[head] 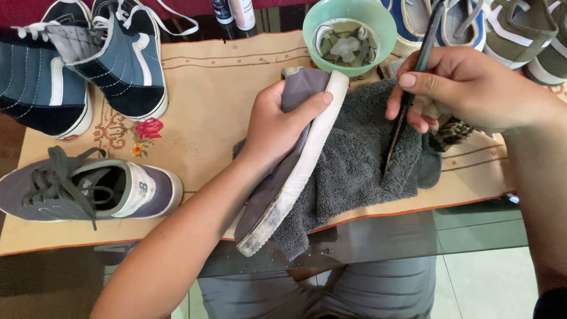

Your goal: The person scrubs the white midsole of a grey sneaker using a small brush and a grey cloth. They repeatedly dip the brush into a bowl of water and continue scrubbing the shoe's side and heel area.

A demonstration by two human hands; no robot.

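Observation:
My left hand (pixel 277 127) grips a grey slip-on shoe (pixel 295 171) with a dirty white sole edge, holding it on its side over a dark grey towel (pixel 360 159). To the right of the shoe, above the towel, my right hand (pixel 466 88) holds a dark-handled brush (pixel 422 59); its bristles (pixel 452 133) show under the hand. A mint green bowl (pixel 348 15) with soapy water stands just behind the shoe's far end.
A beige embroidered cloth (pixel 207 88) covers the glass table. A grey laced sneaker (pixel 88 189) lies at the left, blue high-tops (pixel 106 53) behind it. More shoes (pixel 514 29) crowd the far right. Two small bottles (pixel 236 12) stand at the back.

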